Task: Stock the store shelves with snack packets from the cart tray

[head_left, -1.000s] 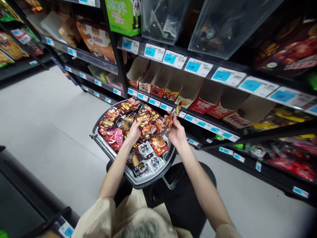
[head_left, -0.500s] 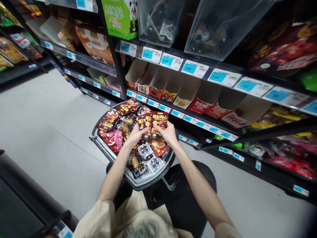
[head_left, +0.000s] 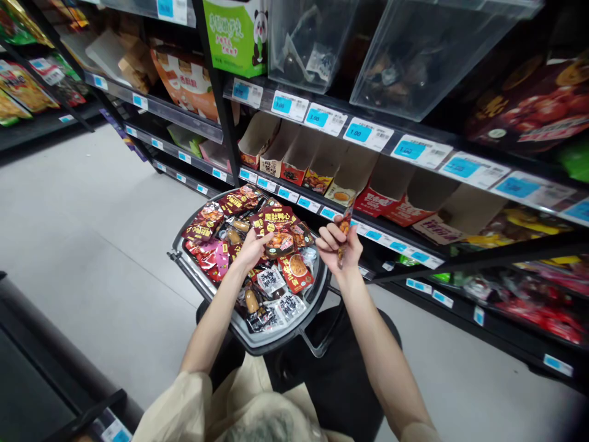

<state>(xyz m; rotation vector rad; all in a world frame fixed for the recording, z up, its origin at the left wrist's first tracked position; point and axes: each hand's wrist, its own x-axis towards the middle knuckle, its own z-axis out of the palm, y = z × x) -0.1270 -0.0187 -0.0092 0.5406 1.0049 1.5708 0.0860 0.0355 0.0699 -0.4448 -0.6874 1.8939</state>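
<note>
Dark-red snack packets fill a grey basket that sits in front of the person, between the knees and the store shelf. Much is hard to read: the print on most packets is too small to make out, the packets lower in the heap are covered by those on top, and the basket's near handle is partly lost against dark trousers. Clear bins on the upper shelf are cut off by the top edge.

One left hand rests over the heap, its fingers closed on a dark-red packet with yellow lettering, pinched at its lower edge so that the face stands tilted up above the other packets. The right hand is raised just past the basket's right rim, close to the shelf front, with its fingers curled round a small slim packet that pokes up between thumb and forefinger; its lower part is hidden inside the grip. Open cardboard display boxes stand in a row on the shelf just behind that hand.
</note>
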